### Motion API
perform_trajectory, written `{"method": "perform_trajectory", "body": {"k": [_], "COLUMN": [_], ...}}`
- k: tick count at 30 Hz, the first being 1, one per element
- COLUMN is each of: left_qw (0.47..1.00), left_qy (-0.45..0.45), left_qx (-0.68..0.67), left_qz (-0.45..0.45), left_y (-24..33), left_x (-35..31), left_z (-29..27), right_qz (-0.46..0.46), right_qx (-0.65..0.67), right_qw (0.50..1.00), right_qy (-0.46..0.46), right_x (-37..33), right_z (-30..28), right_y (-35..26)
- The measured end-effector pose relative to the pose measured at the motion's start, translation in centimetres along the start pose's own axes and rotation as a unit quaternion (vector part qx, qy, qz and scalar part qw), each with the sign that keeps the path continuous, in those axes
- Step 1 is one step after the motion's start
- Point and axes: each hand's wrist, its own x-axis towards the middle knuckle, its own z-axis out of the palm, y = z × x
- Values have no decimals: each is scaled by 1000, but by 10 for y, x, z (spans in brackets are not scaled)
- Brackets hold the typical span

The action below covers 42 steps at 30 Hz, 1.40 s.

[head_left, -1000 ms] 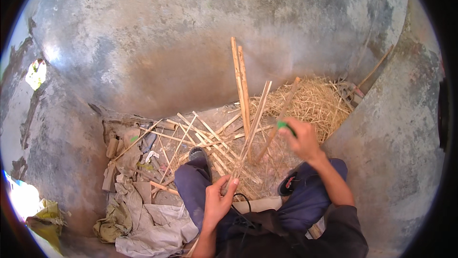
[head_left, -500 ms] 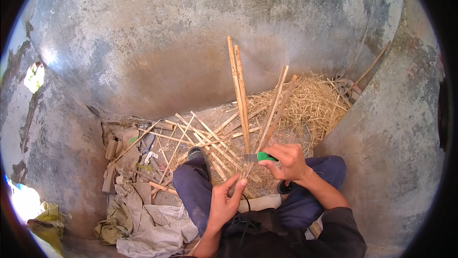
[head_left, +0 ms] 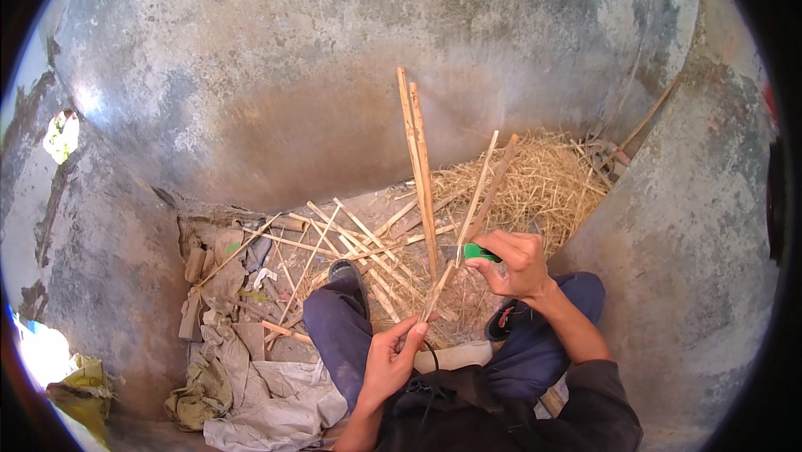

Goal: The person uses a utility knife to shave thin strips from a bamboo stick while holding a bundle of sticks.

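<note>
My left hand (head_left: 393, 360) pinches the lower end of a thin, pale split-wood strip (head_left: 438, 289). The strip slants up and away from me toward the wall. My right hand (head_left: 520, 266) is wrapped round a green-handled knife (head_left: 482, 253). Its blade points left and lies across the strip, a good way above my left hand. A darker stick (head_left: 494, 180) stands just right of the strip, its lower part hidden by my right hand. Two long upright sticks (head_left: 422, 164) lean on the wall to the left.
Loose strips (head_left: 368, 243) lie crisscrossed on the ground beyond my left foot. A heap of straw-like shavings (head_left: 543, 185) sits against the far wall (head_left: 334, 76). Crumpled sacking (head_left: 276, 393) and rubble lie at left. A side wall (head_left: 685, 268) rises close on my right.
My right hand and the knife have moved up and away along the strip, farther from my left hand. The strip's far end sits slightly lower. My left hand has barely moved.
</note>
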Motion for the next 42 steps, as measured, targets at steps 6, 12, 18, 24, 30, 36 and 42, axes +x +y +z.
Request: {"method": "perform_trajectory", "body": {"k": [6, 12, 18, 24, 30, 36, 42], "left_qw": [999, 995, 998, 998, 996, 1000, 999], "left_qy": [-18, 22, 48, -27, -51, -23, 18], "left_qx": [-23, -14, 8, -38, -67, -14, 42], "left_qz": [-29, -98, -27, -32, -23, -1, 20], "left_y": [-9, -40, -36, -21, -18, -13, -5], "left_x": [-12, -26, -4, 16, 21, 19, 12], "left_z": [-8, -29, -26, -14, -4, 4, 11], "right_qz": [30, 208, 211, 97, 42, 43, 44], "right_qx": [-29, -108, -43, 54, 53, 69, 94], "right_qw": [997, 971, 973, 993, 996, 995, 993], "right_qy": [67, 56, -89, -31, -55, -61, -56], "right_x": [13, 31, 9, -11, -15, -15, -16], "right_z": [-2, -50, -17, 12, 15, 17, 15], "right_y": [57, 143, 84, 13, -15, -22, -26]}}
